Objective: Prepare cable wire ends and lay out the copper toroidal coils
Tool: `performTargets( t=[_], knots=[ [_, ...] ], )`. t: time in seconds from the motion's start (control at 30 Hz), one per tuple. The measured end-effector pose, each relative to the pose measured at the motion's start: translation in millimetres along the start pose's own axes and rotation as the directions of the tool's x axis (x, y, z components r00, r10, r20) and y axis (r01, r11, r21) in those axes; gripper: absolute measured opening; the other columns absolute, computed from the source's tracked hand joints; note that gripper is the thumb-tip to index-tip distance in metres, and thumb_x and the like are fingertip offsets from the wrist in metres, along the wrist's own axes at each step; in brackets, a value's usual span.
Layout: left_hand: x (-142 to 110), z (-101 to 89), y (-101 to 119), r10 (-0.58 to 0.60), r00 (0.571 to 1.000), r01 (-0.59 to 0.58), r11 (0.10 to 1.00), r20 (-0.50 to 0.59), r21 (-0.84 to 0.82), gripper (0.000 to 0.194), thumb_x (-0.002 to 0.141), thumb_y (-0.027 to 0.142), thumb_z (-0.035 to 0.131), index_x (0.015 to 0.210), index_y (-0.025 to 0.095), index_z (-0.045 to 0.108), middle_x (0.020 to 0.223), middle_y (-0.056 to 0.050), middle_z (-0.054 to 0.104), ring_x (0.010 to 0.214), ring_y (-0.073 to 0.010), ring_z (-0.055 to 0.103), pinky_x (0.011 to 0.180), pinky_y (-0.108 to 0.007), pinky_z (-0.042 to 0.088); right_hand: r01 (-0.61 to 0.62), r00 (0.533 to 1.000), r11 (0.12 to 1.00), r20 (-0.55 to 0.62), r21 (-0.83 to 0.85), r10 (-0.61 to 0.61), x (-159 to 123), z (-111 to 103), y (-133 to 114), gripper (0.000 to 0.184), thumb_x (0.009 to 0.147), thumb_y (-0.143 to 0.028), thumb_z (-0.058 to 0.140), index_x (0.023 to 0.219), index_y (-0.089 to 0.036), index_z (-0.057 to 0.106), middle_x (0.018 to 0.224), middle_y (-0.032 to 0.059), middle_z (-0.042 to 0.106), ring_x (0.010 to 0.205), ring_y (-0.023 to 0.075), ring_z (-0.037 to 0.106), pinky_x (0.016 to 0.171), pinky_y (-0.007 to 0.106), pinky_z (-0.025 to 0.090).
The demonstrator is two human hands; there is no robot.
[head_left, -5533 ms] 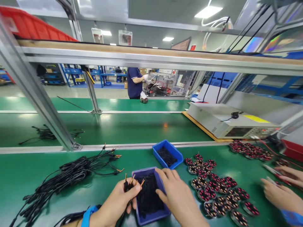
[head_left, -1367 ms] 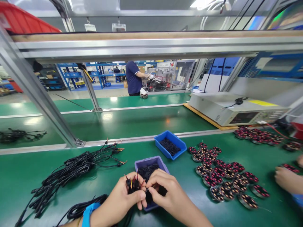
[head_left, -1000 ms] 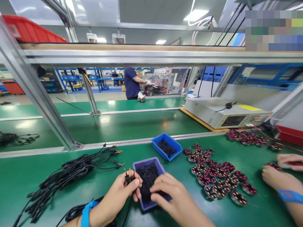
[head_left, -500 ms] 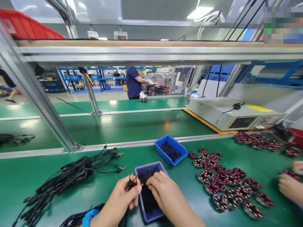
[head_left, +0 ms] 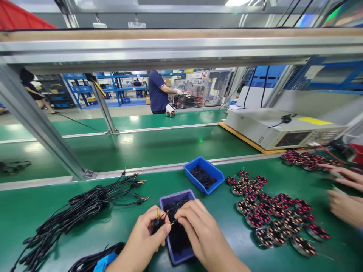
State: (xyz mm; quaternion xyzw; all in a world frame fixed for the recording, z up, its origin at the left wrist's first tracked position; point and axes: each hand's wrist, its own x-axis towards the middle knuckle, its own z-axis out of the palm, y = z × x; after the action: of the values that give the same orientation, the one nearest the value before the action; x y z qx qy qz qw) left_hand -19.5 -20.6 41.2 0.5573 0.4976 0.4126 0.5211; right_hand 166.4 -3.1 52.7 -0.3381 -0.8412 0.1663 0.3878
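Observation:
In the head view my left hand (head_left: 141, 238) is closed around the end of a black cable, whose thin yellow, orange and red wires (head_left: 159, 214) stick out past the fingertips. My right hand (head_left: 202, 232) pinches close beside those wire ends; whatever sits between its fingertips is too small to make out. Both hands are over a purple bin (head_left: 177, 260) that holds many short, thin black pieces. A blue bin (head_left: 214, 186) with similar black pieces stands just behind it. Left of my hands lies a bundle of black cables (head_left: 82, 209) with coloured wire ends.
Several wound motor stators (head_left: 279, 235) cover the bench to the right. A co-worker's hands (head_left: 344, 204) work at the right edge. A grey bench instrument (head_left: 255, 130) stands behind, below a metal shelf beam (head_left: 170, 49). More black cables (head_left: 99, 258) lie near my left wrist.
My right hand has risen slightly from the purple bin's contents toward the wires in my left hand. The co-worker's hands have moved at the right. The view has tilted slightly down.

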Motion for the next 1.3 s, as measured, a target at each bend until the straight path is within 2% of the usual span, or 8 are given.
performTargets(
  t=[0.1, 0.43, 0.63, 0.77, 0.87, 1.03, 1.17, 1.3],
  knots=[
    [0, -0.3, 0, 0.007, 1.000, -0.007, 1.000, -0.015, -0.011, 0.019, 0.083, 0.034, 0.064, 0.074, 0.017, 0.058, 0.072, 0.004, 0.047, 0.048, -0.0068, 0.049, 0.039, -0.016, 0.035, 0.017, 0.999, 1.000, -0.040, -0.010, -0.018, 2, -3, -2, 0.021, 0.100, -0.007, 0.042, 0.096, -0.022, 0.056, 0.088, 0.0049, 0.061, 0.081, 0.0219, 0.055, 0.074, 0.033, 0.046],
    [-1, -0.2, 2, -0.010, 1.000, 0.010, 0.999, -0.012, -0.033, 0.023, 0.082, 0.037, 0.066, 0.075, 0.017, 0.059, 0.070, 0.004, 0.047, 0.047, -0.0062, 0.046, 0.039, -0.015, 0.034, 0.029, 0.999, 1.000, -0.031, -0.006, -0.029, 0, 1, 0, 0.022, 0.100, -0.007, 0.042, 0.097, -0.021, 0.058, 0.088, 0.0057, 0.062, 0.081, 0.0218, 0.056, 0.071, 0.033, 0.048],
    [0, 0.8, 0, -0.013, 1.000, 0.012, 0.998, -0.025, -0.065, 0.033, 0.083, 0.047, 0.068, 0.075, 0.016, 0.060, 0.071, 0.003, 0.048, 0.049, -0.0073, 0.050, 0.040, -0.016, 0.037, 0.013, 1.000, 1.000, 0.019, -0.003, -0.013, 1, 7, -2, 0.022, 0.101, -0.009, 0.041, 0.094, -0.020, 0.059, 0.088, 0.0060, 0.065, 0.080, 0.0220, 0.058, 0.072, 0.035, 0.048],
    [-2, 1.3, 0, -0.013, 1.000, 0.010, 0.993, -0.026, -0.117, 0.042, 0.080, 0.056, 0.070, 0.074, 0.016, 0.058, 0.067, 0.004, 0.050, 0.048, -0.0074, 0.048, 0.043, -0.017, 0.039, -0.045, 0.999, 0.996, -0.011, 0.073, 0.046, -1, 11, -3, 0.021, 0.100, -0.013, 0.046, 0.093, -0.021, 0.063, 0.087, 0.0054, 0.068, 0.080, 0.0212, 0.061, 0.069, 0.032, 0.050],
    [-2, 0.1, -1, -0.062, 0.998, 0.062, 0.991, 0.005, -0.116, 0.042, 0.083, 0.058, 0.067, 0.077, 0.018, 0.056, 0.056, 0.006, 0.049, 0.043, -0.0067, 0.041, 0.043, -0.018, 0.035, -0.113, 0.991, 0.979, -0.047, 0.170, 0.122, -1, 11, -2, 0.020, 0.099, -0.015, 0.048, 0.097, -0.021, 0.067, 0.090, 0.0055, 0.069, 0.079, 0.0192, 0.065, 0.069, 0.029, 0.053],
    [-2, -2.2, -2, -0.096, 0.995, 0.098, 0.989, 0.022, -0.112, 0.039, 0.084, 0.055, 0.068, 0.079, 0.019, 0.053, 0.051, 0.007, 0.051, 0.042, -0.0074, 0.039, 0.045, -0.019, 0.033, -0.237, 0.941, 0.891, -0.135, 0.388, 0.309, 3, 12, -1, 0.016, 0.096, -0.022, 0.055, 0.092, -0.020, 0.070, 0.087, 0.0051, 0.069, 0.064, 0.0153, 0.067, 0.058, 0.024, 0.055],
    [-2, -1.8, -1, -0.096, 0.995, 0.099, 0.989, 0.038, -0.113, 0.042, 0.084, 0.059, 0.066, 0.078, 0.019, 0.052, 0.051, 0.006, 0.051, 0.043, -0.0076, 0.039, 0.045, -0.019, 0.032, -0.231, 0.922, 0.839, -0.164, 0.493, 0.350, 3, 18, -5, 0.014, 0.093, -0.023, 0.059, 0.089, -0.019, 0.072, 0.087, 0.0054, 0.069, 0.063, 0.0154, 0.067, 0.056, 0.024, 0.056],
    [-3, -0.6, 1, -0.105, 0.993, 0.111, 0.985, 0.055, -0.131, 0.047, 0.081, 0.064, 0.066, 0.080, 0.019, 0.053, 0.051, 0.007, 0.050, 0.044, -0.0080, 0.040, 0.044, -0.019, 0.033, -0.208, 0.910, 0.853, -0.225, 0.479, 0.348, 3, 19, -11, 0.012, 0.089, -0.019, 0.062, 0.086, -0.021, 0.074, 0.082, 0.0037, 0.070, 0.061, 0.0146, 0.064, 0.052, 0.022, 0.051]
  ],
)
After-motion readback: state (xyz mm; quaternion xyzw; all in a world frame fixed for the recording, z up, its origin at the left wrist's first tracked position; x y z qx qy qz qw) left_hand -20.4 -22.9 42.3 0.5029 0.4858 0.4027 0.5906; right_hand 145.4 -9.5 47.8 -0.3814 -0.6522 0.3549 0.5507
